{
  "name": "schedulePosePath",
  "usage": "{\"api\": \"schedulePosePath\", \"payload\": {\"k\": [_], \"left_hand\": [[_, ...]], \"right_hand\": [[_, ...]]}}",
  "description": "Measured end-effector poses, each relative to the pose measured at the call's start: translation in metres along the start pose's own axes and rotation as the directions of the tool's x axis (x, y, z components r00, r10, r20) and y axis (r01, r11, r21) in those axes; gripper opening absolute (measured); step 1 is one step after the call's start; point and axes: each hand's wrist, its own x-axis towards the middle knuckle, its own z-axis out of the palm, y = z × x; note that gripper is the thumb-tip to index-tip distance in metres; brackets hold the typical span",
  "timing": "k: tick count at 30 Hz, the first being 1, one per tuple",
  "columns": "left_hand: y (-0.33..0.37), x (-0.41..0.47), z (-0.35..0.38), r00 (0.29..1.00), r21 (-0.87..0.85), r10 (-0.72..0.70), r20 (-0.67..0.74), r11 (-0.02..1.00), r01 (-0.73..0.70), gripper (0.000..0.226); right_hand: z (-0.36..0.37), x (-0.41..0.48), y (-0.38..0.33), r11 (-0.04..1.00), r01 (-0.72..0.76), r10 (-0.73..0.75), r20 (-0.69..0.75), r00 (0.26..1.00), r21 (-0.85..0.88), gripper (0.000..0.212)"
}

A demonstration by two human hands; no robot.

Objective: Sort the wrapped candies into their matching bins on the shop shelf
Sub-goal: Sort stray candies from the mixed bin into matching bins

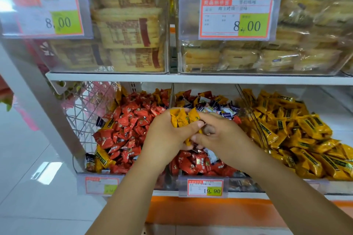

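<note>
So we're mid-sort here: the left hand is clamped round a handful of yellow candies, thumb across the front and fingers wrapped behind. It's held dead centre of the view, over the divider between the red bin and the middle bin. The right hand is pressed up against it from 3 o'clock with its fingers curled in toward the bundle. Honestly I can't tell if it's actually pinching a wrapper or just steadying the pile, since the fingertips are tucked out of sight. Looks to me like the gathering step: strays picked out and bunched together, not yet dropped home. Their match is the yellow bin, out at 3 o'clock from the hands and well apart from them. So the next move would need the whole handful carried right, across the middle bin and its far divider, then let go over that heap without shedding any on the way. Plenty left to do, I'd say. A few stray yellow packets sit at 8 o'clock near the front of the red bin, and the middle bin is a jumble of red and purple-white wrappers.
</note>
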Motion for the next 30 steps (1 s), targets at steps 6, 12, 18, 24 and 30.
{"api": "schedulePosePath", "payload": {"k": [6, 12, 18, 24, 30], "left_hand": [[0.002, 0.005, -0.054, 0.974, -0.185, -0.116, -0.193, 0.979, 0.08, 0.005], [-0.004, 0.011, -0.071, 0.968, -0.233, -0.161, -0.192, 0.966, 0.114, 0.015], [-0.007, 0.015, -0.073, 0.97, -0.225, -0.137, -0.2, 0.97, 0.09, 0.012], [-0.003, 0.022, -0.08, 0.979, -0.183, -0.109, -0.171, 0.98, 0.077, 0.013], [-0.005, 0.022, -0.076, 0.979, -0.183, -0.107, -0.177, 0.98, 0.074, 0.014]], "right_hand": [[-0.019, 0.041, -0.001, 0.979, -0.14, 0.129, -0.078, 0.989, -0.149, 0.03], [0.01, 0.132, 0.021, 0.74, -0.154, 0.179, -0.029, 0.983, -0.655, 0.03], [0.018, 0.127, 0.041, 0.82, -0.232, 0.177, -0.155, 0.972, -0.523, 0.02], [-0.009, 0.134, 0.037, 0.919, -0.26, 0.199, -0.221, 0.955, -0.296, 0.029], [0.009, 0.156, 0.049, 0.689, -0.134, 0.224, 0.033, 0.974, -0.713, 0.04]]}}
